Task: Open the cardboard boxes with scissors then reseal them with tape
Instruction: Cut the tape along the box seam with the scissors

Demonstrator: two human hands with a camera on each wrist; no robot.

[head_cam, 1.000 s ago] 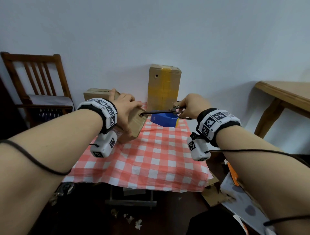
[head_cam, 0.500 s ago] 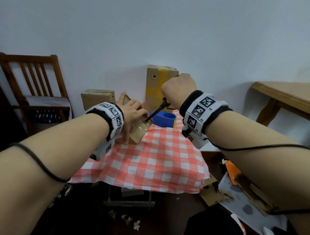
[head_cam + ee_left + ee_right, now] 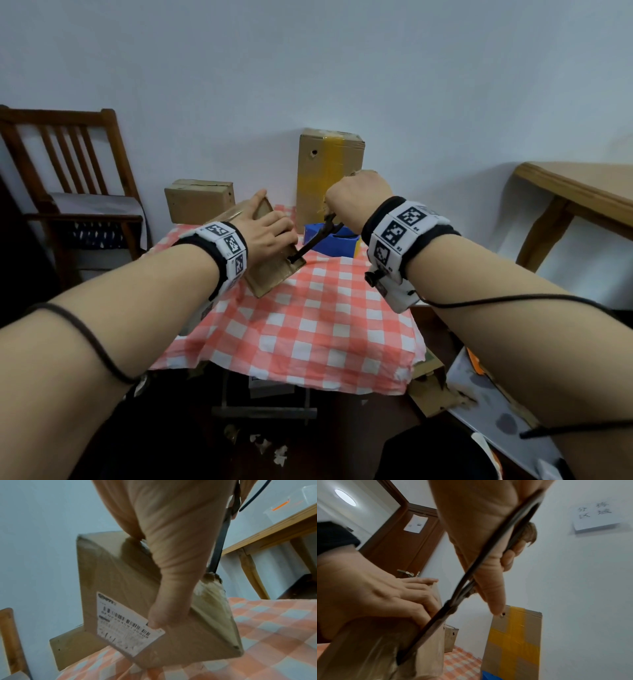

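With the right hand (image 3: 358, 198) clenching scissors (image 3: 313, 240) apparently stabbed into the box (image 3: 270, 274) the left hand (image 3: 267, 233) clutches, a slip risks nearby fingers (image 3: 284, 226).

Three boxes (image 3: 274, 270) (image 3: 198, 200) (image 3: 329, 178) stand on the bench (image 3: 308, 329). There is one pair of scissors (image 3: 313, 241), one blue tub (image 3: 330, 241) and one chair (image 3: 65, 192).

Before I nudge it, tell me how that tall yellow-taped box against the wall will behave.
The tall yellow-taped box stands on its narrow end, so a push up high would probably tip it. Its corrugated walls look stiff, though a punched hole suggests they dent. It likely slides poorly on the checked tablecloth.
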